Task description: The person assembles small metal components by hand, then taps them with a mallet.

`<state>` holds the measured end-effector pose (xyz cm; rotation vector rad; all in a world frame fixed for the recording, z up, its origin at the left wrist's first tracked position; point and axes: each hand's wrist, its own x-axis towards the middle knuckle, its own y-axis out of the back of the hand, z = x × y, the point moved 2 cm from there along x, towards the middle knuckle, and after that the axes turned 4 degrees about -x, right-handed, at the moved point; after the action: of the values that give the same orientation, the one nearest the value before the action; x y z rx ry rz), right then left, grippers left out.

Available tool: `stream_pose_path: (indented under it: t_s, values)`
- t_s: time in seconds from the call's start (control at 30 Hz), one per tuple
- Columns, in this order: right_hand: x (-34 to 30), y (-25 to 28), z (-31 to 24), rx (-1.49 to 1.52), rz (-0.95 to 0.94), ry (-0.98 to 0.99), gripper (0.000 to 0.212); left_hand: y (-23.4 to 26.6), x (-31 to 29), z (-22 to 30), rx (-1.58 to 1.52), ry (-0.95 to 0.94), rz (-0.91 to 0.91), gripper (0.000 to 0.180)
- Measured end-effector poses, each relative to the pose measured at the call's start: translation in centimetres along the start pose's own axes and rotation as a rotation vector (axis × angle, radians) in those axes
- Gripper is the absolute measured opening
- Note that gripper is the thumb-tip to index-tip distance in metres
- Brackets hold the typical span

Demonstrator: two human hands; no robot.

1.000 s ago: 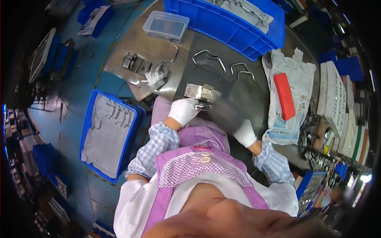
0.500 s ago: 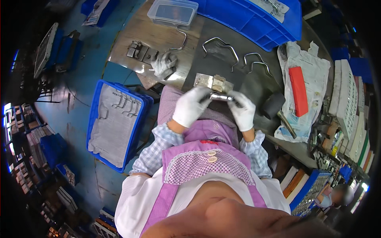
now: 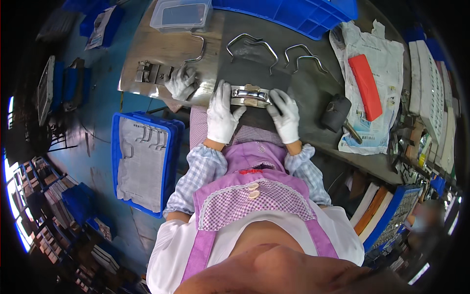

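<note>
A shiny, slightly curved metal bar (image 3: 249, 94) lies across a small metal fixture (image 3: 250, 102) on the table in front of me. My left hand (image 3: 223, 117), in a white glove, is beside the fixture's left end, fingers stretched forward and thumb spread toward its near edge. At the right end, my gloved right hand (image 3: 286, 115) has its fingers and thumb apart, with the fingertips close to or touching the end. Whether either hand presses on the bar cannot be made out. Several bent metal handles (image 3: 254, 43) lie beyond the fixture.
To the left lie a crumpled white glove (image 3: 181, 84) and a metal block fixture (image 3: 152, 73). A clear plastic box (image 3: 180, 17) and a blue crate (image 3: 293, 14) stand behind. A dark-headed mallet (image 3: 336, 112) and red block (image 3: 365, 88) are right. A blue bin (image 3: 169, 169) stands lower left.
The metal bar, held between both hands above the near table edge, is now down on the fixture. Both hands have moved forward to the fixture's ends, and their fingers have spread. The view has shifted.
</note>
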<state>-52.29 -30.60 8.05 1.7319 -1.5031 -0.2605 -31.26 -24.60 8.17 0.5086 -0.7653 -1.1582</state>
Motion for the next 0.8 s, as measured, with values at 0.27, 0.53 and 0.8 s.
stream_pose_path:
  t_s: [0.27,0.53,0.8]
  values:
    - [0.3,-1.1,0.0,-0.053,0.031,0.062,0.056,0.0,1.2,-2.2,-0.086,-0.093,0.147,0.066]
    - [2.4,-2.6,0.4,0.212,0.08,-0.152,0.056,1.0,5.2,-1.1,-0.007,0.134,0.042,0.053]
    - [2.6,-2.7,0.5,0.348,0.048,-0.244,0.053,1.9,6.6,-1.3,-0.061,0.273,-0.054,0.064]
